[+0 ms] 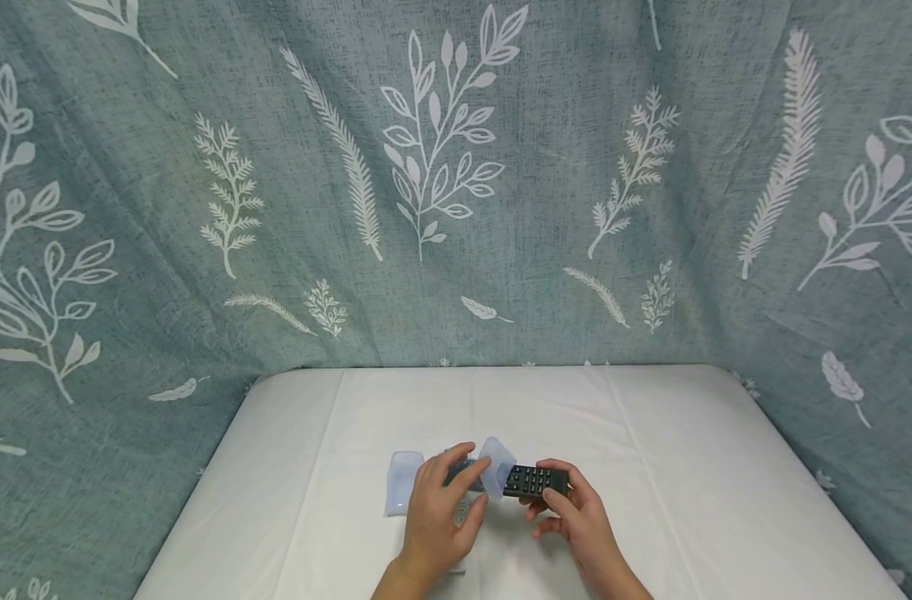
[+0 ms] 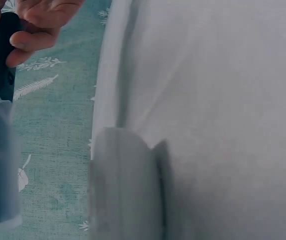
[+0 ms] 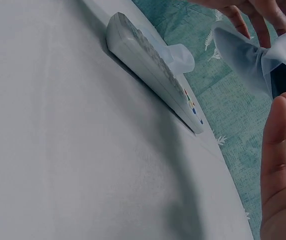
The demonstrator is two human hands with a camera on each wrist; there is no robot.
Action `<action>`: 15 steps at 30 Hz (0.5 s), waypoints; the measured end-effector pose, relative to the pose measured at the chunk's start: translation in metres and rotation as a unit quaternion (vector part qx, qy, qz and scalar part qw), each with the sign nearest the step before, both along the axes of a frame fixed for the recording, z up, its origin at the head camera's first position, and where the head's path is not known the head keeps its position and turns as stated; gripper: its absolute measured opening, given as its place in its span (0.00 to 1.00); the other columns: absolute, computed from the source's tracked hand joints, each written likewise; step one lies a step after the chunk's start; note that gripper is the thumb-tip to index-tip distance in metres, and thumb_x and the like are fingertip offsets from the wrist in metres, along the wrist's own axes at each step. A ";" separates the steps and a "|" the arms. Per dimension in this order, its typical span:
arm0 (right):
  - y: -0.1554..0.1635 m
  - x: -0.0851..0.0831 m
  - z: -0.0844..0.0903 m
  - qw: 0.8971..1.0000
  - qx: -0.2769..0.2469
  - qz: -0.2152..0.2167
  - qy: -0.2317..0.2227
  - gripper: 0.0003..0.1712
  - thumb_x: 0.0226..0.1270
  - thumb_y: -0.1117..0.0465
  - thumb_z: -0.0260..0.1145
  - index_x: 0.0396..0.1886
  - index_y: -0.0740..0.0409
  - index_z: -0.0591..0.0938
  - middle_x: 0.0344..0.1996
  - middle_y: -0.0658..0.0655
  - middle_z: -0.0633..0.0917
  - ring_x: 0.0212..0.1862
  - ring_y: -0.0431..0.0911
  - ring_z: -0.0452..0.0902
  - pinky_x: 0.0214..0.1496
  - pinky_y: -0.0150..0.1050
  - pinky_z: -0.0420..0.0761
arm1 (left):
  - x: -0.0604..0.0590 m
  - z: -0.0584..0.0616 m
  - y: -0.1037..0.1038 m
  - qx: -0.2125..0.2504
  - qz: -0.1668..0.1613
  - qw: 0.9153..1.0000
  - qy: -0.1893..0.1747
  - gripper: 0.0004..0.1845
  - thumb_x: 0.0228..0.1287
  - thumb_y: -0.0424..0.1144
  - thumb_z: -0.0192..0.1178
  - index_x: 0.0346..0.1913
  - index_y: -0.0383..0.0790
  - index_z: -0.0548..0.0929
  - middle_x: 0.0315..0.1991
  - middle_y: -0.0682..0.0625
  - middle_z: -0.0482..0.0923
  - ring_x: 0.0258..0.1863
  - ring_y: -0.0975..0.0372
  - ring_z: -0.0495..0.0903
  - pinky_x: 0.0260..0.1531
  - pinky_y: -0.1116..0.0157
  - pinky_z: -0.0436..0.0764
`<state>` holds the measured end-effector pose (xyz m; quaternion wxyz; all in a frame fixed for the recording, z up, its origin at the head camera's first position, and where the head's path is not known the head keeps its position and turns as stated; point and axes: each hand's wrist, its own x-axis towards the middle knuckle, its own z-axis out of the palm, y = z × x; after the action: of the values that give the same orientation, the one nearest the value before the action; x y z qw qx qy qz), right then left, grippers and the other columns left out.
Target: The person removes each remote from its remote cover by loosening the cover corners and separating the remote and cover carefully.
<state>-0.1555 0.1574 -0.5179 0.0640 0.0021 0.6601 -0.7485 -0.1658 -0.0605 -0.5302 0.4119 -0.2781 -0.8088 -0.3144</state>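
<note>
Holding the black button-covered remote control [image 1: 534, 481] by its near end, the right hand [image 1: 576, 521] steadies it while the left hand [image 1: 437, 512] pinches the translucent soft silicone sleeve [image 1: 496, 467], only partly over the far end.

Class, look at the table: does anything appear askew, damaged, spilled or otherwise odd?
Nothing is spilled or damaged. One oddity: the clear soft plastic sleeve only half covers the black remote control held between the left hand and right hand, its loose end flaring upward.

A white remote [image 3: 153, 67] lies on the table [image 3: 58, 150], beside a translucent cover [image 3: 245, 57].
</note>
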 end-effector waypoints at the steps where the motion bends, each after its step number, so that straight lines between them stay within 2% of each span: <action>1: 0.000 0.000 0.000 1.000 0.000 0.001 0.002 0.24 0.72 0.63 0.59 0.65 0.60 0.67 0.37 0.60 0.87 0.32 0.45 0.84 0.29 0.40 0.88 | -0.001 0.002 0.000 0.003 -0.007 1.000 -0.002 0.28 0.57 0.42 0.66 0.63 0.51 0.79 0.63 0.48 0.76 0.57 0.59 0.78 0.55 0.57 0.77; 4: 0.001 0.002 -0.001 1.000 -0.007 0.010 0.008 0.23 0.72 0.64 0.59 0.64 0.61 0.67 0.39 0.60 0.87 0.32 0.45 0.84 0.28 0.40 0.88 | -0.004 0.008 -0.001 0.004 -0.028 0.999 -0.029 0.30 0.59 0.46 0.68 0.66 0.49 0.76 0.64 0.47 0.76 0.59 0.58 0.78 0.56 0.55 0.78; 8: 0.003 0.003 -0.002 0.999 -0.013 0.032 0.017 0.25 0.74 0.64 0.57 0.66 0.66 0.64 0.43 0.59 0.85 0.33 0.44 0.85 0.29 0.40 0.88 | -0.006 0.020 -0.002 -0.019 -0.065 0.992 -0.103 0.36 0.59 0.49 0.70 0.70 0.49 0.72 0.66 0.49 0.76 0.64 0.57 0.77 0.61 0.51 0.78; 11: 0.005 0.003 -0.002 0.998 -0.014 0.052 0.022 0.26 0.74 0.64 0.56 0.67 0.68 0.62 0.46 0.58 0.84 0.34 0.44 0.84 0.31 0.41 0.88 | -0.007 0.030 -0.003 -0.049 -0.087 0.980 -0.173 0.39 0.60 0.53 0.69 0.73 0.54 0.68 0.69 0.55 0.74 0.66 0.60 0.76 0.64 0.49 0.76; 15: 0.008 0.004 -0.004 0.997 -0.017 0.074 0.031 0.25 0.74 0.65 0.55 0.67 0.67 0.63 0.47 0.56 0.83 0.35 0.44 0.84 0.32 0.41 0.88 | -0.009 0.041 -0.005 -0.076 -0.123 0.956 -0.254 0.40 0.61 0.57 0.68 0.75 0.63 0.63 0.71 0.63 0.71 0.68 0.62 0.74 0.65 0.47 0.75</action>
<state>-0.1515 0.1653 -0.5216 0.0987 -0.0705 0.6476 -0.7523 -0.1752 -0.0659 -0.4893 0.1287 -0.3167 -0.8679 -0.3603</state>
